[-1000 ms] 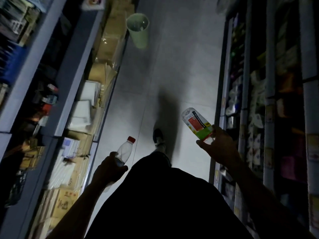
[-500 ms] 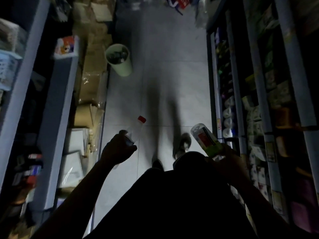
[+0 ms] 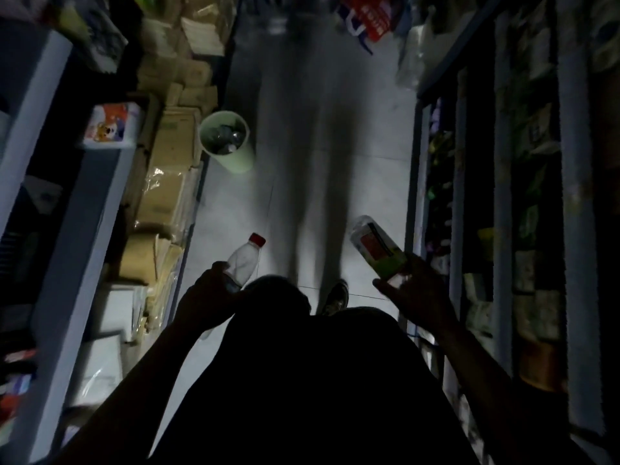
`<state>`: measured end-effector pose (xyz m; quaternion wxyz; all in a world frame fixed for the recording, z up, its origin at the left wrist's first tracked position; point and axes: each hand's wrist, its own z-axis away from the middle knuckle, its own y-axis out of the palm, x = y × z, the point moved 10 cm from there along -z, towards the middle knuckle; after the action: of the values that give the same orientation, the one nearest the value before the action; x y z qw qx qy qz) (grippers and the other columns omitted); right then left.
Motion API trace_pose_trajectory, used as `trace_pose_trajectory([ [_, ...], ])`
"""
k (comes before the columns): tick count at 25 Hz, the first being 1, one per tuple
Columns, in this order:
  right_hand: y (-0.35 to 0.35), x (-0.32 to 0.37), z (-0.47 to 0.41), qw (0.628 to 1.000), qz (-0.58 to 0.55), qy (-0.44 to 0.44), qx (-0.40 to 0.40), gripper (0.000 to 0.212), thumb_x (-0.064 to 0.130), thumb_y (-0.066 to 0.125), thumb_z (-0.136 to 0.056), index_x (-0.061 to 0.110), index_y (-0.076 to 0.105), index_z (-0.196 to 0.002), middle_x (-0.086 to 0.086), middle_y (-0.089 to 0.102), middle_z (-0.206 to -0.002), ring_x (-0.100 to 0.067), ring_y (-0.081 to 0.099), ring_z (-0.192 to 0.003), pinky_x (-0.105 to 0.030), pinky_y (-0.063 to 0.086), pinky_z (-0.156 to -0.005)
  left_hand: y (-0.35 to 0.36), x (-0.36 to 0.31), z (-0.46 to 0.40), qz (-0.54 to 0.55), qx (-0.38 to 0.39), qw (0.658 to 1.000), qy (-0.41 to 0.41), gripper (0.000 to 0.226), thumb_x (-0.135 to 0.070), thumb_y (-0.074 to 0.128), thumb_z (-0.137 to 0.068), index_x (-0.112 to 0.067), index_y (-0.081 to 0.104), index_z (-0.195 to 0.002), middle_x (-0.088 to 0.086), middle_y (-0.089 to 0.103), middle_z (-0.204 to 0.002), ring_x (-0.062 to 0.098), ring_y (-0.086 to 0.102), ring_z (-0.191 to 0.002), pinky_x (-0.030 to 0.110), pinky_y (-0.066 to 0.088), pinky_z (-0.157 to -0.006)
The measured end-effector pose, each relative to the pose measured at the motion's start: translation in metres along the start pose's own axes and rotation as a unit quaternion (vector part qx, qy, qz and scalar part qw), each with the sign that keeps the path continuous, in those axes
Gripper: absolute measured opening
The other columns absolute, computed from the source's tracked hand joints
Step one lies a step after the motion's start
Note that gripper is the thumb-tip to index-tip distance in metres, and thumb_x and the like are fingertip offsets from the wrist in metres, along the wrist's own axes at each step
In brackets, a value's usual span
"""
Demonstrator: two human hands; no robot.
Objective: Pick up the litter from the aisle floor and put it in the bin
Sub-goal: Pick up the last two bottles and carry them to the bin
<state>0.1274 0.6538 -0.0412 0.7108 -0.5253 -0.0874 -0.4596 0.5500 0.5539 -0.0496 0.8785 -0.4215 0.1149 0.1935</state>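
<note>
My left hand (image 3: 208, 298) grips a clear plastic bottle with a red cap (image 3: 244, 260), held tilted with the cap up and to the right. In my right hand (image 3: 417, 293) I hold a clear bottle with a red and green label (image 3: 377, 251), its base pointing up and to the left. A pale green bin (image 3: 235, 156) stands on the aisle floor ahead and to the left, against the cardboard boxes. Inside it lie several pieces of litter, among them what look like clear bottles.
Shelving (image 3: 57, 209) lines the left of the narrow aisle, with stacked cardboard boxes (image 3: 167, 182) along its foot. Stocked shelves (image 3: 496, 209) stand close on the right. Bags and red packaging (image 3: 372, 18) lie at the aisle's far end. One shoe (image 3: 335, 298) shows on the grey tiles.
I have walked forward along the aisle and the bin now sits lower in view and closer. Both hands still carry their bottles.
</note>
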Motion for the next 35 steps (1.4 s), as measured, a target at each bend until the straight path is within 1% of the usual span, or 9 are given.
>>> trace_pose_trajectory([
  [4,-0.005,0.071,-0.105,0.996,0.042,-0.053,0.050,0.071,0.075,0.073,-0.062,0.033,0.053,-0.116,0.005,0.059,-0.104,-0.019,0.060,-0.094,-0.038,0.053,-0.077,-0.017,0.025,-0.027,0.034,-0.015,0.996,-0.075,0.091,-0.056,0.075,-0.067,-0.023,0.042,-0.144,0.009,0.062,-0.131,0.032,0.063,-0.114,0.035,0.041,-0.082],
  [12,0.005,0.190,-0.255,0.994,0.057,-0.074,0.054,0.086,0.081,0.072,-0.058,0.036,0.050,-0.129,0.014,0.055,-0.103,-0.010,0.054,-0.094,-0.029,0.048,-0.079,-0.095,0.029,-0.147,0.071,-0.018,0.989,-0.131,0.088,-0.054,0.075,-0.069,-0.025,0.040,-0.144,0.007,0.063,-0.129,0.030,0.064,-0.111,0.040,0.050,-0.087],
  [15,0.012,0.213,-0.286,0.994,0.059,-0.054,0.068,0.067,0.081,0.076,-0.058,0.052,0.053,-0.114,0.023,0.062,-0.098,0.002,0.060,-0.085,-0.023,0.050,-0.070,-0.137,0.007,-0.204,0.083,-0.011,0.989,-0.123,0.091,-0.055,0.075,-0.068,-0.025,0.040,-0.146,0.007,0.061,-0.133,0.030,0.061,-0.116,0.040,0.048,-0.091],
  [19,0.013,0.245,-0.330,0.995,0.047,-0.031,0.087,0.051,0.082,0.065,-0.056,0.068,0.049,-0.102,0.029,0.054,-0.093,0.009,0.051,-0.080,-0.012,0.035,-0.067,-0.197,-0.035,-0.284,0.075,-0.001,0.993,-0.091,0.091,-0.053,0.074,-0.071,-0.023,0.035,-0.149,0.009,0.058,-0.137,0.031,0.060,-0.120,0.043,0.048,-0.099],
  [23,0.019,0.275,-0.382,0.991,0.053,-0.013,0.125,0.090,0.076,0.072,-0.057,0.034,0.054,-0.135,0.014,0.054,-0.107,-0.016,0.057,-0.103,-0.034,0.049,-0.088,-0.252,-0.069,-0.348,0.076,-0.032,0.992,-0.099,0.087,-0.044,0.078,-0.076,-0.021,0.034,-0.148,0.010,0.056,-0.140,0.034,0.058,-0.121,0.043,0.046,-0.098],
  [26,0.028,0.297,-0.440,0.985,0.081,-0.008,0.154,0.108,0.072,0.081,-0.063,0.031,0.037,-0.152,0.014,0.049,-0.119,-0.011,0.054,-0.110,-0.035,0.047,-0.097,-0.272,-0.083,-0.390,0.101,-0.031,0.986,-0.130,0.076,-0.039,0.078,-0.077,-0.020,0.034,-0.136,0.010,0.063,-0.124,0.031,0.062,-0.103,0.038,0.046,-0.086],
  [30,0.049,0.355,-0.526,0.972,0.110,-0.016,0.208,0.092,0.087,0.065,-0.053,0.042,0.035,-0.127,0.017,0.066,-0.108,-0.002,0.064,-0.085,-0.028,0.052,-0.073,-0.283,-0.089,-0.438,0.178,-0.027,0.962,-0.206,0.046,-0.031,0.075,-0.080,-0.018,0.043,-0.109,0.005,0.066,-0.105,0.025,0.063,-0.085,0.037,0.051,-0.078],
  [33,0.074,0.395,-0.577,0.963,0.134,-0.026,0.231,0.084,0.091,0.061,-0.049,0.041,0.035,-0.111,0.014,0.067,-0.095,-0.001,0.064,-0.078,-0.027,0.052,-0.068,-0.274,-0.090,-0.465,0.276,-0.004,0.927,-0.254,0.030,-0.023,0.064,-0.091,-0.009,0.056,-0.116,0.013,0.068,-0.094,0.029,0.069,-0.069,0.045,0.061,-0.063],
  [35,0.105,0.418,-0.607,0.950,0.136,-0.037,0.278,0.079,0.088,0.065,-0.055,0.039,0.038,-0.110,0.012,0.066,-0.100,-0.003,0.065,-0.082,-0.023,0.050,-0.070,-0.270,-0.086,-0.493,0.296,0.003,0.923,-0.245,0.039,-0.029,0.060,-0.088,-0.007,0.059,-0.120,0.021,0.069,-0.095,0.034,0.070,-0.074,0.052,0.062,-0.069],
])
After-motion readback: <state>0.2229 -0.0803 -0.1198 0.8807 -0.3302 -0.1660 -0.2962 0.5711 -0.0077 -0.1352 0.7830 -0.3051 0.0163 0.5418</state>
